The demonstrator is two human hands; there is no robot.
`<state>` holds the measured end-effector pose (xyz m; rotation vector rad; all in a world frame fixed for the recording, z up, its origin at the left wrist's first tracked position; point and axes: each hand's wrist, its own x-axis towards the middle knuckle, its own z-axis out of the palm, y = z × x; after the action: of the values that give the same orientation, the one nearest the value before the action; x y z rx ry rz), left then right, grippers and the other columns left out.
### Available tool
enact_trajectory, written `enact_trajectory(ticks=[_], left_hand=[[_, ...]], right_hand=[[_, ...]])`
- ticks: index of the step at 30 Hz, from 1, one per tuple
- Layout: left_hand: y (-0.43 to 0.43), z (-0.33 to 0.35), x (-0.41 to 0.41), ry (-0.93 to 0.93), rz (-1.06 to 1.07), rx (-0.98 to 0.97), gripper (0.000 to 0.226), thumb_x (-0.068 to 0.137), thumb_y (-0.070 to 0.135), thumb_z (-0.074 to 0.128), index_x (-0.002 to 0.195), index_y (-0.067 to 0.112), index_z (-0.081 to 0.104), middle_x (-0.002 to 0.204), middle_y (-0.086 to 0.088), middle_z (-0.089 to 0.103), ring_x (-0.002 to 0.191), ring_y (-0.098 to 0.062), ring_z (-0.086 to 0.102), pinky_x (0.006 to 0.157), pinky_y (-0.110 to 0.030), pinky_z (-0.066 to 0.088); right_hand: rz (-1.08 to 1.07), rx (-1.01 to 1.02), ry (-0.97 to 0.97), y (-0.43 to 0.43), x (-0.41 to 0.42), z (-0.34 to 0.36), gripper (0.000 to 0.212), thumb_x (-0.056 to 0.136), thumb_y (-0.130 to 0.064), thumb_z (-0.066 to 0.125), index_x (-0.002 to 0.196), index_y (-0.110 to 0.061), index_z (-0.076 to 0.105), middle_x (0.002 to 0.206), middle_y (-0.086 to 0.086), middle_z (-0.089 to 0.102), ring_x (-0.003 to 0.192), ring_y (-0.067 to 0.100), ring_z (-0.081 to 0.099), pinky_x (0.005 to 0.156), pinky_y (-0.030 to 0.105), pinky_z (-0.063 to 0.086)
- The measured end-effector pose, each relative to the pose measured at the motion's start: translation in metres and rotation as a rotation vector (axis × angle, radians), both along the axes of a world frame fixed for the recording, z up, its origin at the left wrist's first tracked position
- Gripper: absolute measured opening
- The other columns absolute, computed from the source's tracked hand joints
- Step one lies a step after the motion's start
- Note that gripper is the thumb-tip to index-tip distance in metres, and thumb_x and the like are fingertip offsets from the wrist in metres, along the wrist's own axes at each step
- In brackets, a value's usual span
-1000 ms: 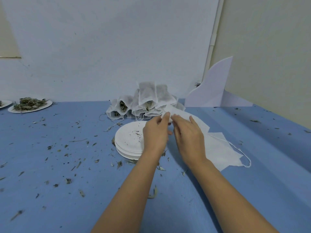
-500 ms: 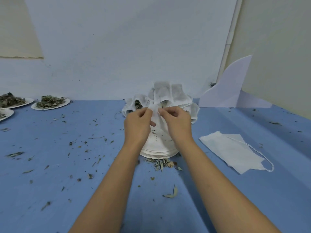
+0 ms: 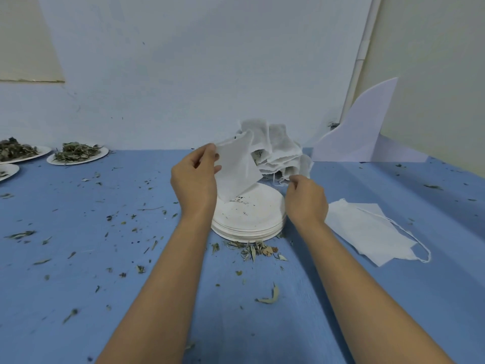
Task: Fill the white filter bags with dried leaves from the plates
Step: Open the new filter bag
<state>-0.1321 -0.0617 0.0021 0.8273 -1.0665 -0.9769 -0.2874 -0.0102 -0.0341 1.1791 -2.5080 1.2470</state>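
Observation:
My left hand [image 3: 195, 179] pinches the top corner of an empty white filter bag [image 3: 237, 169], which hangs tilted over a stack of empty white plates [image 3: 252, 219]. My right hand [image 3: 305, 197] is just right of the bag with its fingers curled, and thumb and forefinger seem to pinch a thin white drawstring [image 3: 279, 182]. Behind them, several filled bags [image 3: 280, 151] lean in a pile against the wall. Flat empty bags [image 3: 367, 229] lie at the right. Plates of dried leaves [image 3: 77, 153] [image 3: 15, 152] stand far left.
A third plate [image 3: 6, 172] shows at the left edge. A small heap of leaves [image 3: 254, 249] lies in front of the plate stack, and crumbs are scattered over the blue table. A curved white board [image 3: 359, 132] leans in the back right corner.
My hands have drawn apart: the left lifted the bag up and left by its corner, and the right moved right and off the bag's mouth. The camera swung slightly right.

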Motion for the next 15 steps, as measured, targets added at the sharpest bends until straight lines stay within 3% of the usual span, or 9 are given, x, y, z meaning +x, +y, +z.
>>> enact_trajectory(ticks=[2,4,8,11,15], left_hand=[[0.000,-0.001,0.000,-0.013,0.008,0.004,0.017,0.091,0.021,0.062,0.102,0.011,0.071,0.083,0.006,0.070,0.068,0.003,0.067,0.078,-0.028,0.057],[0.002,-0.003,-0.001,-0.056,0.023,-0.004,0.019,0.092,0.022,0.062,0.103,0.011,0.072,0.084,0.009,0.069,0.068,0.005,0.066,0.082,-0.030,0.057],[0.007,-0.003,-0.001,-0.145,0.031,-0.007,0.024,0.090,0.025,0.064,0.108,0.012,0.072,0.094,0.009,0.070,0.090,-0.010,0.068,0.090,-0.033,0.054],[0.012,-0.002,-0.002,-0.218,0.006,-0.031,0.019,0.088,0.024,0.065,0.103,0.016,0.073,0.090,0.015,0.069,0.092,-0.011,0.067,0.089,-0.032,0.053],[0.016,-0.003,-0.005,-0.306,-0.047,-0.079,0.013,0.087,0.021,0.065,0.097,0.023,0.073,0.080,0.028,0.062,0.086,0.009,0.061,0.078,-0.006,0.046]], right_hand=[[0.063,-0.130,-0.061,0.000,0.005,0.005,0.027,0.098,-0.013,0.042,0.113,-0.010,0.065,0.103,0.008,0.067,0.093,0.024,0.059,0.071,0.027,0.038],[0.187,-0.328,-0.153,0.001,0.014,0.015,0.023,0.098,-0.016,0.045,0.104,-0.012,0.067,0.086,0.001,0.066,0.084,0.019,0.060,0.070,0.028,0.042],[0.417,-0.593,-0.306,0.002,0.035,0.034,0.013,0.095,-0.022,0.053,0.102,-0.025,0.064,0.070,-0.004,0.061,0.066,0.013,0.060,0.061,0.026,0.050],[0.552,-0.527,-0.385,-0.003,0.046,0.038,0.023,0.091,-0.026,0.060,0.113,-0.033,0.056,0.079,-0.006,0.062,0.077,0.012,0.066,0.073,0.029,0.055],[0.559,-0.443,-0.577,-0.007,0.042,0.032,0.029,0.090,-0.024,0.063,0.118,-0.018,0.061,0.094,0.000,0.063,0.089,0.020,0.068,0.076,0.030,0.057]])
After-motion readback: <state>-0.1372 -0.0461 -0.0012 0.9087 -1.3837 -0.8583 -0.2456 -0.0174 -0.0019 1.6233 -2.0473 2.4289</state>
